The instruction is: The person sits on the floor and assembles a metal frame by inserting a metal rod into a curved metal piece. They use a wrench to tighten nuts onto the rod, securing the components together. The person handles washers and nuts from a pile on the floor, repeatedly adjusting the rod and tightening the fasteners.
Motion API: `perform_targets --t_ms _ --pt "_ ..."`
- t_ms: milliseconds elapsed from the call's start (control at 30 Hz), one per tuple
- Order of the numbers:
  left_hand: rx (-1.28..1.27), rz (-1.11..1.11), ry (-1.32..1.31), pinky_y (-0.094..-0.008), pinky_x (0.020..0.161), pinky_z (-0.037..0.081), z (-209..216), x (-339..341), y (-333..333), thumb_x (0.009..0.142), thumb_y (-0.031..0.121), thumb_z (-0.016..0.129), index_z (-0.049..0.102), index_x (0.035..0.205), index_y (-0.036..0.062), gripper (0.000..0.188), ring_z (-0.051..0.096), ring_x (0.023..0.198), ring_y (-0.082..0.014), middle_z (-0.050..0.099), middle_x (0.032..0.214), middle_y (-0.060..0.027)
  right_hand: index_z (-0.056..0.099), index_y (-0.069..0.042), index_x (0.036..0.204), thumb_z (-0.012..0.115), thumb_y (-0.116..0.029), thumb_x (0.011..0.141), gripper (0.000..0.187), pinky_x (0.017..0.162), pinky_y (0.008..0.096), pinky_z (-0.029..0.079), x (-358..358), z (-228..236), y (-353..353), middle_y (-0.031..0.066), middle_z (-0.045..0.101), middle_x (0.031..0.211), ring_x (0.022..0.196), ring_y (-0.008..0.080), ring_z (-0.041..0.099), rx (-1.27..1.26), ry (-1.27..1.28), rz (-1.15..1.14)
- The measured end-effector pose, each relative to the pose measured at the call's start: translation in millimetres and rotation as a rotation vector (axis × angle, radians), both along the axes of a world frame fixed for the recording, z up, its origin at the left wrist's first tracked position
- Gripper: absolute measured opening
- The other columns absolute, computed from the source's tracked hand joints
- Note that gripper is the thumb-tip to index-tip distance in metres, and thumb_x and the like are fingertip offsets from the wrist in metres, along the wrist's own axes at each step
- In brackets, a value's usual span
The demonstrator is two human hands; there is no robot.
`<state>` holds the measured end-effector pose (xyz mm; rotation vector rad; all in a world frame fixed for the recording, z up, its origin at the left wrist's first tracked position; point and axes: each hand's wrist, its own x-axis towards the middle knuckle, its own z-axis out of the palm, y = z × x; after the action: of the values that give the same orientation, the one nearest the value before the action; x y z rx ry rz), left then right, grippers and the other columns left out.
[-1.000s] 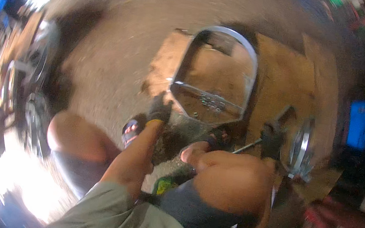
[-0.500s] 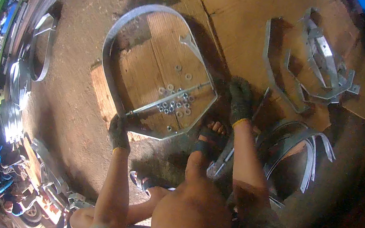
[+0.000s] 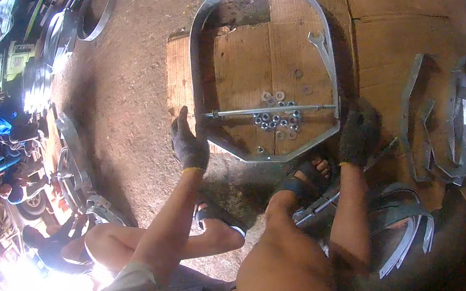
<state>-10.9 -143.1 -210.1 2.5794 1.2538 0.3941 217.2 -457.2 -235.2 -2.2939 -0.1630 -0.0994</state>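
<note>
A large grey metal hoop (image 3: pixel 191 55), rounded at its far end and angular at its near end, lies on cardboard. A threaded rod (image 3: pixel 269 111) spans it from side to side. My left hand (image 3: pixel 188 147), in a dark glove, is beside the rod's left end, fingers stretched and apart, holding nothing visible. My right hand (image 3: pixel 361 133), gloved too, is next to the hoop's right side by the rod's other end; its fingers are too dark to make out. Inside the hoop lie several nuts (image 3: pixel 275 119), flat washers (image 3: pixel 307 89) and a wrench (image 3: pixel 321 47).
Bent metal brackets (image 3: pixel 414 114) lie on cardboard (image 3: pixel 393 33) to the right, with curved strips (image 3: pixel 405 242) nearer me. Another hoop (image 3: pixel 85 16) and metal strips (image 3: pixel 75 150) are at the left. My sandalled foot (image 3: pixel 304 179) is close to the hoop's near edge.
The view has swung, so the scene sits farther right and higher. My left hand, earlier closed at the hoop's near left corner, has its fingers spread. My right hand stays by the right side.
</note>
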Motion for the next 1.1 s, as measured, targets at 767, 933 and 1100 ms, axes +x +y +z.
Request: perform_targets --t_ms 767,933,1100 --pt "-0.529 -0.453 0.33 -0.0551 0.076 0.055 13 92 -127 0.09 0.024 0.063 0.069 0.105 0.0152 0.018 0.071 0.092 -0.0396 0.071 0.095 -0.0182 0.066 -0.012 0.121 0.054 -0.024 0.095 0.031 0.099 0.0546 0.044 -78 -3 71 0.0141 0.067 0.108 0.111 0.0349 0.062 -0.752 0.029 0.559" --pt "-0.51 -0.381 0.281 -0.0533 0.078 0.056 -2 98 -129 0.084 0.032 0.072 0.068 0.109 0.019 0.029 0.07 0.096 -0.0399 0.072 0.099 -0.0157 0.067 -0.01 0.115 0.06 -0.02 0.094 0.025 0.088 0.0462 0.052 -71 2 53 0.013 0.069 0.102 0.097 0.0305 0.067 -0.417 0.04 0.597" --pt "-0.541 -0.506 0.343 -0.052 0.082 0.056 -9 101 -128 0.078 0.032 0.076 0.07 0.115 0.021 0.04 0.07 0.101 -0.0391 0.072 0.109 -0.0157 0.067 -0.006 0.105 0.069 -0.011 0.094 0.013 0.077 0.0338 0.054 -79 56 42 0.0053 0.068 0.091 0.087 0.0184 0.066 0.407 0.488 0.205"
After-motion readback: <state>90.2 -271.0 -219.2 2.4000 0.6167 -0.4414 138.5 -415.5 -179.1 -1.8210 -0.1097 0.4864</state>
